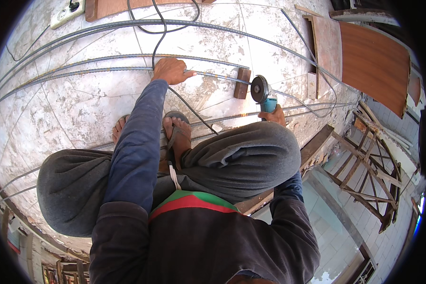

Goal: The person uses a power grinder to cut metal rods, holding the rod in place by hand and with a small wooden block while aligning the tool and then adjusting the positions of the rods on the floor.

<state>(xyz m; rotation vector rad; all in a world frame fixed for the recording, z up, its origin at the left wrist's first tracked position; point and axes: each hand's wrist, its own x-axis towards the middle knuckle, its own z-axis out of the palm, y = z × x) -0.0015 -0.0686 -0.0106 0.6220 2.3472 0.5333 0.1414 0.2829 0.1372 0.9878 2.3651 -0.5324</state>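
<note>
On my feed, the long ribbed grey steel bar (210,75) lies at a brown rectangular wooden block (242,92), beside the dark round disc (258,90) of a teal-bodied angle grinder (268,103). I have the right hand (275,115) wrapped around the grinder, the left hand (171,71) curled over the bar. Orange sparks (249,114) glow below. A thin black cable (188,107) passes under the left forearm (144,125) across the stained pale floor (94,104).

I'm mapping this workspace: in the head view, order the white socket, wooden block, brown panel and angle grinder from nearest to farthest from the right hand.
From the right hand:
1. Angle grinder: in its grip.
2. Wooden block: up and to the left.
3. Brown panel: upper right.
4. White socket: far upper left.
</note>
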